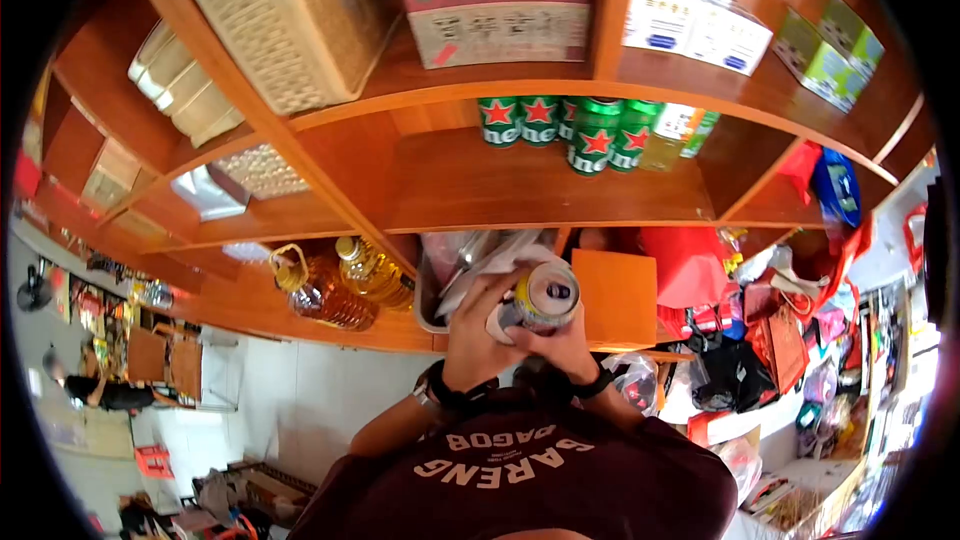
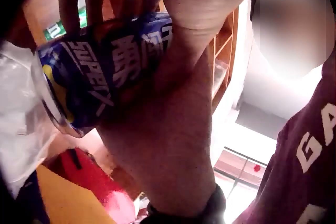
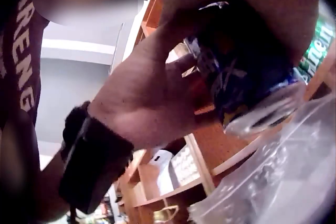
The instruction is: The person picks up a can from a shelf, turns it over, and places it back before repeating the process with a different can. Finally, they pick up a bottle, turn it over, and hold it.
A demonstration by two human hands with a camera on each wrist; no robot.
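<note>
A blue beer can [image 1: 547, 298] with white "SUPER X" lettering is held between both hands, its silver lid toward the head camera. My left hand [image 1: 474, 338] holds it from the left side, fingers reaching along its far side. From the right, my right hand [image 1: 566, 346] grips the lower part, thumb across the near side. The left wrist view shows the can [image 2: 113, 64] lying sideways in the picture, its printed side facing the camera. In the right wrist view the can [image 3: 247, 71] is in shadow and partly covered by the right hand.
Several green beer cans [image 1: 596, 138] stand on the shelf [image 1: 470, 190] ahead. Below it are a grey bin [image 1: 427, 312] with plastic bags, an orange box [image 1: 614, 298] on the right and oil bottles [image 1: 368, 270] on the left. Cartons [image 1: 497, 18] fill the upper shelf.
</note>
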